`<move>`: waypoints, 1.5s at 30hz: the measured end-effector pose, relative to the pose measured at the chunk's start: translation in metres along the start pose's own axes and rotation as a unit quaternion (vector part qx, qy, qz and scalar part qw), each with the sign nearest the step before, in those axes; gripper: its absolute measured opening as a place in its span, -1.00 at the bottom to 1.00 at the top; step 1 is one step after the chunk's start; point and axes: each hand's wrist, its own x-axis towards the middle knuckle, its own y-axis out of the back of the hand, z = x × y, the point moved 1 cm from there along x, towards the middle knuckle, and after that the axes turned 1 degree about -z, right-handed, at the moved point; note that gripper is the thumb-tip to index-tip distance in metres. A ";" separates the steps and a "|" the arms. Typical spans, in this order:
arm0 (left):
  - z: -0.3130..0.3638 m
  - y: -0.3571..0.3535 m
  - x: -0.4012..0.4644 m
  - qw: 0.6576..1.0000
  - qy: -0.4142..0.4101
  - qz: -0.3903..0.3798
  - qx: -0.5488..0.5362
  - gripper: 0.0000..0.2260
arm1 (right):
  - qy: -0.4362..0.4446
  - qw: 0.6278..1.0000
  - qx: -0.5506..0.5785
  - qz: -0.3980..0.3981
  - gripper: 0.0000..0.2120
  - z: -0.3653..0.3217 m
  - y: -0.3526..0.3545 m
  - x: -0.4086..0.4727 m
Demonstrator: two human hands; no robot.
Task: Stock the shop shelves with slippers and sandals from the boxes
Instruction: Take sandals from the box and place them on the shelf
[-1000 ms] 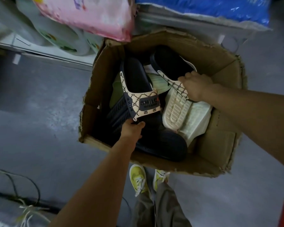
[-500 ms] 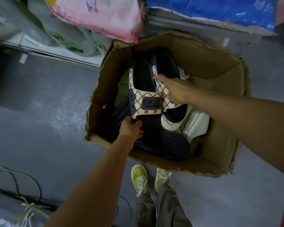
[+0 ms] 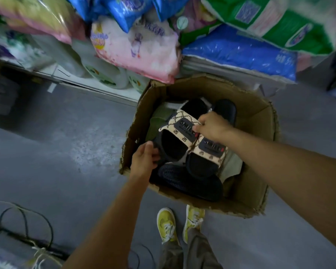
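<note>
Right hand [image 3: 211, 127]: fingers are curling down over the patterned cream straps where the two slides meet, pinching the strap of the left slide [image 3: 184, 129] at its dark logo patch. The right slide [image 3: 208, 154] is lying just beside it, touching along the straps; whether the same hand is also gripping it I cannot tell.

Left hand [image 3: 145, 160]: fingers are wrapping around the dark sole edge of the left slide at its near end, thumb on top, steadying it.

Both slides are sitting on top of the pile inside the cardboard box [image 3: 256, 117], toward the box's left wall and middle. Beneath them a black ribbed sole [image 3: 190, 183] is lying against the near wall, another dark slide [image 3: 226, 111] is poking up toward the far wall, and something green [image 3: 157, 121] is showing by the left wall.

Handling, as a judgement: these are looking like moulded foam or rubber slides, so light, springy, not fragile, soles fairly stiff, straps flexible. The strap arch is the natural handle; hooking fingers through both straps should be carrying the pair in one hand. The grip on the sole edge is less secure, since the material may be slick.

Outward: the box is standing on a grey floor [image 3: 66, 152], torn along its rim, against a low shelf [image 3: 97, 88] stacked with plastic-wrapped packs [image 3: 239, 51]. Yellow sneakers [image 3: 167, 224] are showing below the box's near wall.
</note>
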 end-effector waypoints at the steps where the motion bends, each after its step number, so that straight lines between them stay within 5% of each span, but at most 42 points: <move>1: 0.006 0.008 -0.006 1.000 -0.001 -0.006 -0.002 -0.79 | -0.024 0.998 0.061 0.007 -0.77 -0.003 0.003 -0.008; 6: 0.039 0.032 -0.043 0.998 0.011 -0.054 -0.007 -0.62 | -0.150 0.902 0.405 0.017 -0.75 -0.025 0.018 -0.052; 13: 0.105 0.045 -0.089 0.996 -0.054 -0.053 -0.047 -0.67 | -0.157 0.779 0.606 0.031 -0.88 -0.068 0.052 -0.118; 20: 0.161 0.060 -0.129 0.993 -0.104 -0.034 -0.037 -0.85 | -0.097 0.802 0.589 0.015 -0.88 -0.112 0.098 -0.166; 36: 0.282 0.163 -0.176 0.970 -0.241 -0.014 -0.040 -0.79 | 0.002 0.804 0.595 -0.020 -0.83 -0.245 0.151 -0.243; 45: 0.347 0.267 -0.147 0.954 -0.297 -0.043 0.003 -0.76 | 0.023 0.800 0.600 0.004 -0.87 -0.353 0.124 -0.240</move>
